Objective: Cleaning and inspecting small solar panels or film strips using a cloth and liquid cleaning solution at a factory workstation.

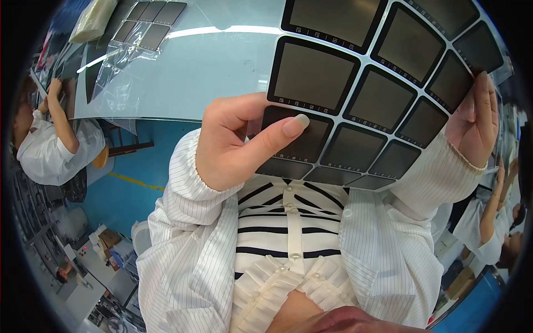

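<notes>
A sheet of dark rectangular panels (380,91) in rows, each with a black border and a strip of small white icons, is held up tilted in front of my chest. Pale gaps separate the panels. My left hand (239,136) grips the sheet's left edge, thumb lying across a lower panel and the other fingers hidden behind. At the right edge is my right hand (477,119), its fingers pointing up along the border and partly behind the sheet. Both arms wear white striped sleeves.
A glossy pale worktable (216,66) reaches across ahead of me. On its far left lie a clear plastic film (119,69) with several dark panels and a yellowish wrapped bundle (93,21). People in white coats work at the left (58,144) and right (486,222).
</notes>
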